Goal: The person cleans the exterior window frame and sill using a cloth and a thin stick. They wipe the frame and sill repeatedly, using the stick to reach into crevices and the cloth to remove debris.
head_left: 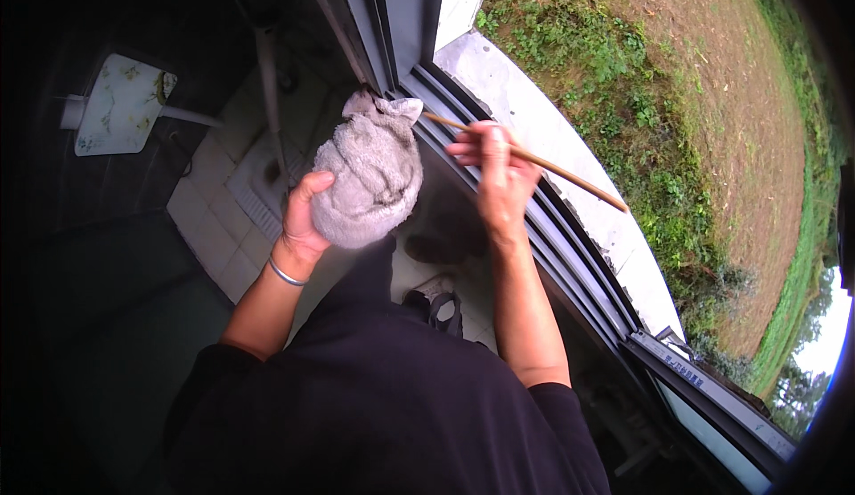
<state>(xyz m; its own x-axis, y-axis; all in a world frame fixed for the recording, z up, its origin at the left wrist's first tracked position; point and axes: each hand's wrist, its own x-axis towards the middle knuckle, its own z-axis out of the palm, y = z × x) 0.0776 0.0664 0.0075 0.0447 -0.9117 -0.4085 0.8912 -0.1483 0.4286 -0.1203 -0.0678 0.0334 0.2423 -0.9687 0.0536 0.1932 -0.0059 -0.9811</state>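
Note:
A bunched, light grey towel-like cloth [370, 179] is gripped in my left hand [304, 219], thumb lying over its lower left side. Between the fingers and thumb of my right hand [504, 179] is a thin wooden stick [574, 177], slanting across the window track [463, 164]. The stick's far end reaches the cloth's upper right corner, by the corner of the window frame [405, 28]; whether it touches the cloth or the track I cannot tell. The cloth's upper folds are against or close to that frame corner.
Outside the track runs a pale stone ledge [508, 94], with green plants [614, 59] and brown soil beyond. A framed window pane [704, 415] stands at the lower right. At left are a patterned white panel [125, 105], a squat toilet [258, 183] and floor tiles [200, 197].

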